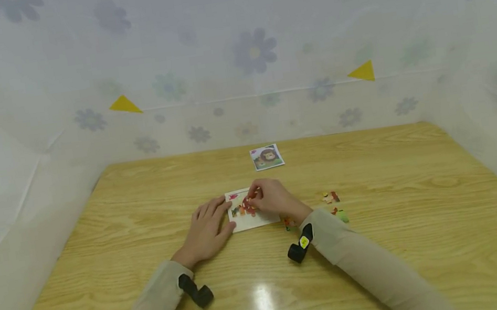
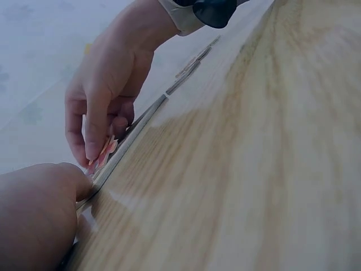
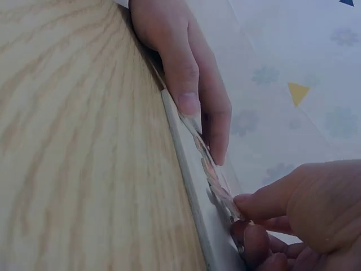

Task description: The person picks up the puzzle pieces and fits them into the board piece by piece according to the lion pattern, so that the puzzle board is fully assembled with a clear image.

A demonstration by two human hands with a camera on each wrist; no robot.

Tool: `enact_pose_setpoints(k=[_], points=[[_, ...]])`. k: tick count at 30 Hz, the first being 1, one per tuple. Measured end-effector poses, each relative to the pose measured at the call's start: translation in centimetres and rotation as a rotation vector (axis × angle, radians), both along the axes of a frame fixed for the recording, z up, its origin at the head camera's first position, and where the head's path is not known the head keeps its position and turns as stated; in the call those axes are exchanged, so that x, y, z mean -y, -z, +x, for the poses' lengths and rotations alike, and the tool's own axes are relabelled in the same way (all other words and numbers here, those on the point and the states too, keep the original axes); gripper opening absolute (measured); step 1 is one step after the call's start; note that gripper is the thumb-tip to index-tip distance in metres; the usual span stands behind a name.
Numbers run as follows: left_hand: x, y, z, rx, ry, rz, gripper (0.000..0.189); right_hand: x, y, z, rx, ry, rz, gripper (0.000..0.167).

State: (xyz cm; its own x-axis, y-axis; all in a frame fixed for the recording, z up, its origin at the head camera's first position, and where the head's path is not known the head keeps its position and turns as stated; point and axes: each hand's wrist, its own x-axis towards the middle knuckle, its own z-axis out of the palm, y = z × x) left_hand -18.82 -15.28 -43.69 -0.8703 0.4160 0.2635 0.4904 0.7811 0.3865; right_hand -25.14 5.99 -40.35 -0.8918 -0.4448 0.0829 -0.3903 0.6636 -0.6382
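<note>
One left hand (image 1: 207, 232), fingers outstretched, I am resting against the left edge of one white board (image 1: 255, 222); with one right hand (image 1: 276, 200) I am pinching a reddish puzzle piece (image 2: 103, 156) at its middle. Three clusters of loose pieces (image 1: 331, 197) are lying right, one lion card (image 1: 267, 157) far.

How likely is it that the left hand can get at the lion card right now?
Likely yes: only bare table shows between the left hand and the lion card. The right hand, over the board, seems clear of that path.
</note>
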Motion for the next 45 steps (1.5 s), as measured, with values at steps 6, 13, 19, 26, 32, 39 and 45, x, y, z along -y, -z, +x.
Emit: enact_pose_setpoints(k=[6, 13, 19, 26, 32, 39, 45], points=[[0.2, 0.1, -0.2, 0.004, -0.005, 0.004, 0.052, 0.9, -0.2, -0.2, 0.015, 0.045, 0.043, 0.009], [0.1, 0.2, -0.1, 0.001, -0.006, -0.004, 0.053, -0.1, 0.7, -0.6, 0.001, -0.019, -0.033, 0.006], [-0.1, 0.3, 0.2, 0.013, -0.006, 0.001, 0.054, -3.4, 0.4, 0.0, -0.002, -0.066, -0.082, 0.010], [0.0, 0.3, 0.2, 0.012, 0.002, 0.011, 0.054, -9.2, -0.8, 0.4, -0.027, -0.033, -0.044, 0.015], [0.3, 0.2, 0.4, 0.018, -0.011, 0.001, 0.054, -13.1, -0.7, 0.7, -0.056, -0.004, -0.010, 0.014], [0.7, 0.2, 0.4, 0.029, -0.018, 0.002, 0.054, -16.0, -0.7, 1.1, -0.037, -0.049, 0.069, 0.020], [0.9, 0.2, 0.4, 0.008, -0.016, 0.002, 0.053, -16.9, -0.4, 1.1, -0.047, -0.097, 0.110, 0.027]])
